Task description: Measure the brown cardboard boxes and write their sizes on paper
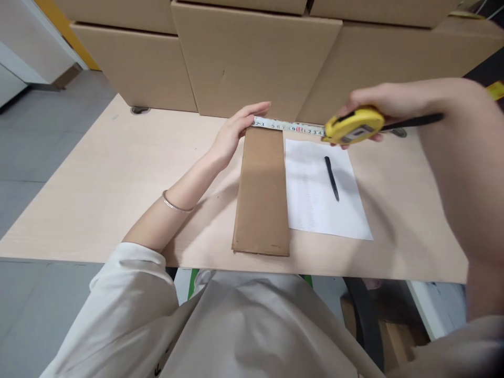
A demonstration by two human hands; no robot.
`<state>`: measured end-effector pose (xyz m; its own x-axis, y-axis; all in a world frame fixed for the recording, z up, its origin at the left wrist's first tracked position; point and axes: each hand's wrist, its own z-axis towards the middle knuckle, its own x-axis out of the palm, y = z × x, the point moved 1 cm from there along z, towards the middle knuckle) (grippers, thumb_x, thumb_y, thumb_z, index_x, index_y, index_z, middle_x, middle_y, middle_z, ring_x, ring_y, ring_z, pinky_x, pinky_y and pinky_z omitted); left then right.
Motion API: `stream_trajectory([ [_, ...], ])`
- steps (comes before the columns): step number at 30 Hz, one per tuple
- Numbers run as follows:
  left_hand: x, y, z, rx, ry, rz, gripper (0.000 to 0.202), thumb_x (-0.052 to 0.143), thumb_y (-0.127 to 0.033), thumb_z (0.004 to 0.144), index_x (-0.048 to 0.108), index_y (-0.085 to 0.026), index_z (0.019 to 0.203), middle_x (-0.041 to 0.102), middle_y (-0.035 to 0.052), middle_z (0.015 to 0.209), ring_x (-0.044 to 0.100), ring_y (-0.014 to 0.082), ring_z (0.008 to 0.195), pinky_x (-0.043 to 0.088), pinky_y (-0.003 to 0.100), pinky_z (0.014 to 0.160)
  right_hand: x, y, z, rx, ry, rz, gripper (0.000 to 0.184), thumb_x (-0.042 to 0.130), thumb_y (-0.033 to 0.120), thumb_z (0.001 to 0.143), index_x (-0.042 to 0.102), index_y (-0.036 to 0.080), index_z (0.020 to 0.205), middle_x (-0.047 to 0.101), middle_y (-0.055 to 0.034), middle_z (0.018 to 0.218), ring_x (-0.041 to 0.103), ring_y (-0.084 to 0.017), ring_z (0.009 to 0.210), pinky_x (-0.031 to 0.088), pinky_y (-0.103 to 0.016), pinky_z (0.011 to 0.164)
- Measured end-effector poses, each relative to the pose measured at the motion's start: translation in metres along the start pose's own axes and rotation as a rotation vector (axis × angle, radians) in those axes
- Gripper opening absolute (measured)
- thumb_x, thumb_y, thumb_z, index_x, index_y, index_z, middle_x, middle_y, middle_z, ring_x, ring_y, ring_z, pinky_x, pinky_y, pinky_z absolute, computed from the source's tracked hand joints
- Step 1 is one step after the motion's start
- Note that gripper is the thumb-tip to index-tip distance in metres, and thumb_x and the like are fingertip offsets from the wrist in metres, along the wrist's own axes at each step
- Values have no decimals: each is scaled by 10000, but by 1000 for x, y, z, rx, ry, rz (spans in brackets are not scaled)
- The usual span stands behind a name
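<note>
A flat brown cardboard box [262,194] lies lengthwise on the table in front of me. Across its far end runs the pulled-out white blade [289,126] of a tape measure. My left hand [236,128] is at the box's far left corner, closed on the blade's end, with the thumb side partly hidden. My right hand [368,102] grips the yellow tape measure case [356,125] to the right of the box, above the table. From the case hangs a black strap [413,122]. Beneath the right hand lies a white printed sheet [311,184], bearing a black pen [332,178].
Large cardboard boxes [255,58] stand stacked along the back of the light wooden table [98,184]. Cable holes [140,110] sit near its back edge. Grey floor [23,142] shows at the left. Below the front edge at right is a black curved part [364,320].
</note>
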<state>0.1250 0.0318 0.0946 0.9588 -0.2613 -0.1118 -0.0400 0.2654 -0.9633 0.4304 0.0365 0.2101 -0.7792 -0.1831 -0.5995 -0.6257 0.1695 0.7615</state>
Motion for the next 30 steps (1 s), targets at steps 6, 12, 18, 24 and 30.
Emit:
stream_trajectory([
  [6, 9, 1, -5, -130, -74, -75, 403, 432, -344, 1136, 655, -220, 1447, 750, 71, 1500, 668, 311, 1556, 512, 500, 1346, 61, 67, 12, -42, 296, -244, 433, 562, 391, 1043, 812, 44, 974, 813, -188, 889, 722, -204, 558, 383, -233, 349],
  [12, 11, 2, -4, -157, -78, -96, 346, 386, -309, 1170, 689, -194, 1291, 739, 48, 1374, 685, 327, 1528, 529, 538, 1317, 64, 67, 25, -47, 358, -298, 472, 637, 487, 1015, 833, 58, 988, 815, -167, 837, 749, -219, 563, 401, -236, 316],
  [18, 11, 0, -4, -147, -83, -83, 378, 339, -279, 1169, 688, -184, 1280, 749, 39, 1365, 705, 315, 1507, 550, 510, 1299, 65, 68, 20, -32, 295, -336, 518, 514, 457, 1050, 825, 58, 937, 817, -166, 825, 763, -180, 592, 386, -167, 357],
  [24, 13, -3, -7, -130, -91, -77, 311, 446, -334, 1175, 704, -188, 1267, 744, 57, 1459, 641, 343, 1579, 519, 505, 1338, 69, 81, 17, 63, 197, -527, 460, 553, 488, 1140, 851, 166, 1003, 736, -42, 754, 638, -81, 552, 416, -152, 437],
  [30, 6, 1, -8, -181, -4, -119, 428, 624, -544, 1139, 636, -220, 1418, 691, 99, 1496, 623, 398, 1594, 507, 579, 1354, 64, 64, 8, -28, 222, -326, 500, 532, 529, 1142, 807, 167, 934, 709, -66, 722, 723, -114, 669, 477, -152, 502],
])
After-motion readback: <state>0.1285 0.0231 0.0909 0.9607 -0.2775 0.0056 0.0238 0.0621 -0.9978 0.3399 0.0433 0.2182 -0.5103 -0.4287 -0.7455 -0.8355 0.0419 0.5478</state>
